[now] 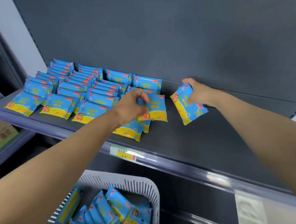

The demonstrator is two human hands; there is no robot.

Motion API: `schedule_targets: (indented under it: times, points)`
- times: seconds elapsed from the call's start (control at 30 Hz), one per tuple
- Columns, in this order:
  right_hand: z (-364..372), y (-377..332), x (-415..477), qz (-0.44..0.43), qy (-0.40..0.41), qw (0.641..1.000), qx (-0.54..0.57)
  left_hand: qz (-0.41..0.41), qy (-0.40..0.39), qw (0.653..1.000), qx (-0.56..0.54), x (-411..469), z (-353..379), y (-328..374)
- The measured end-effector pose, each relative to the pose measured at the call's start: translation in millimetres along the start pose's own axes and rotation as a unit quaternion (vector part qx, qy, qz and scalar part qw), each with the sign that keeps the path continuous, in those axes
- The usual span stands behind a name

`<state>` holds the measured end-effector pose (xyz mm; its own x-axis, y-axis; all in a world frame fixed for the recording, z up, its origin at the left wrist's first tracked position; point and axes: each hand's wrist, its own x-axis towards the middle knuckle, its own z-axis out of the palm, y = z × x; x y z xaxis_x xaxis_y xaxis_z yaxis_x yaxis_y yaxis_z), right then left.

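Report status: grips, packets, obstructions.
Left grip pinching packet atop rightmost row. Right grip holding second packet, right of that row. Nothing blocking.

"2 9" on the price tag (124,152)

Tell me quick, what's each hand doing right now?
Left hand: closed, pinching a stacked packet.
Right hand: closed, gripping a tilted packet.

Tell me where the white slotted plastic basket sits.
Head view, bottom centre-left: the white slotted plastic basket sits below the front edge of the dark grey shelf, holding loose blue-and-yellow packets.
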<state>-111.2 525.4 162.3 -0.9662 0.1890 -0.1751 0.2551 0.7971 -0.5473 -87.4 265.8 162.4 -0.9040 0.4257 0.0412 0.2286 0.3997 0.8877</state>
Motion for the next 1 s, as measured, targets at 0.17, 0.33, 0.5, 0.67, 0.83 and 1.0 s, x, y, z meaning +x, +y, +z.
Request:
schedule_targets:
  times: [0.17, 0.33, 0.5, 0.67, 0.83, 1.0]
  points:
    - [-7, 3, 43, -0.037, -0.002, 0.99, -0.134, 0.027, -0.055, 0.998, 0.021, 27, 31, -5]
    - [9, 9, 83, -0.079, 0.017, 0.979, -0.185, -0.005, -0.077, 0.994, 0.079, 53, 58, -19]
    - [19, 17, 107, -0.094, 0.062, 0.981, -0.157, 0.014, -0.053, 0.987, 0.152, 78, 66, -18]
    - [11, 19, 107, -0.123, 0.131, 0.976, -0.121, 0.041, -0.027, 0.966, 0.256, 110, 76, -21]
    - [-2, 21, 91, -0.15, 0.158, 0.973, -0.079, 0.028, 0.0, 0.905, 0.424, 150, 91, -28]
    - [-8, 32, 68, -0.14, 0.167, 0.976, -0.03, 0.046, 0.024, 0.88, 0.471, 170, 104, -30]
